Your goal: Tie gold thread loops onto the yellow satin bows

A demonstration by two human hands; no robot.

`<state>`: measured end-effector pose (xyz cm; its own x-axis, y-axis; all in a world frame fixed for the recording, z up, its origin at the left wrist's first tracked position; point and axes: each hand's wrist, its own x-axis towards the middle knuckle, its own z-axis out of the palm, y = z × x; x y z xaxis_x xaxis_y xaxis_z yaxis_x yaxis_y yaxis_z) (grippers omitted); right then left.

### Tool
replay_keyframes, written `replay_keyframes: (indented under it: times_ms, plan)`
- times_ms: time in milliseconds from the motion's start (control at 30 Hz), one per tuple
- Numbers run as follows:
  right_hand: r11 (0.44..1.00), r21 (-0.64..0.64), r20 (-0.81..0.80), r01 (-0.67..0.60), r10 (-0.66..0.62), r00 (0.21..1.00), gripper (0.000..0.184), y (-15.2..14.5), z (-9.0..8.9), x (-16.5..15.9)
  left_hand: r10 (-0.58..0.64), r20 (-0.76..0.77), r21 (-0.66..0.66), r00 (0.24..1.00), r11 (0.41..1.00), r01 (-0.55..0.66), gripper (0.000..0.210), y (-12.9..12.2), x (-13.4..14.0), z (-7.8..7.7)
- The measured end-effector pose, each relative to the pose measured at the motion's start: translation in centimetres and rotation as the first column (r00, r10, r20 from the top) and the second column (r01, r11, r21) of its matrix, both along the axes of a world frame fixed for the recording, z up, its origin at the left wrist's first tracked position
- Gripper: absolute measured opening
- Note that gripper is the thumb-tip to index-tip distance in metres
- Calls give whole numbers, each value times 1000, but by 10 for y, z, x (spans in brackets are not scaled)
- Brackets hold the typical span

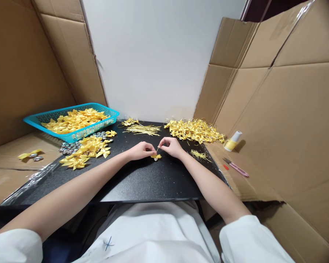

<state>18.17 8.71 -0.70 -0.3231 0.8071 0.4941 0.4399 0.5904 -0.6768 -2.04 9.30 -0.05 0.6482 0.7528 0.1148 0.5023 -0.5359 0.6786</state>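
Note:
Near the middle of the black table, my left hand (142,150) is closed in a pinch at the top of a small yellow ribbon bow (158,156) with a silvery bead. My right hand (171,147) pinches a thin yellow cord that runs up from the bow between both sets of fingertips. The fingers partly hide where cord and bow meet. Behind the hands lies a bundle of cut gold cords (144,129). Left of them is a pile of yellow bows (91,146) beside silvery beads (70,147).
A turquoise basket (71,137) of bows stands at the left. Corded bows (194,129) are heaped at the back right, with thread scraps (199,155) in front. A thread spool (233,141) and pink thread snips (237,168) lie right. Cardboard walls (290,120) flank the table.

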Motion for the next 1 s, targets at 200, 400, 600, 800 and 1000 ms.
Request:
replay_keyframes:
  times_ms: [200,400,600,800,1000]
  plan:
    - [999,33,-24,-3,3,1000,3,6,-4,2,-48,-2,11,999,999,48,28,1,-1,-2]
    - [998,55,-13,-20,20,1000,4,11,-9,4,-58,-1,-3,998,998,58,29,2,-1,-3]
    - [998,62,-1,0,0,1000,5,10,-8,5,-55,-8,-20,998,998,55,31,2,-1,-3]
    - [996,71,43,50,-53,998,8,7,-4,5,-42,2,-39,999,998,42,35,1,0,-1]
    - [994,77,71,77,-83,994,11,6,-2,4,-35,-22,-34,999,999,34,36,0,1,0]
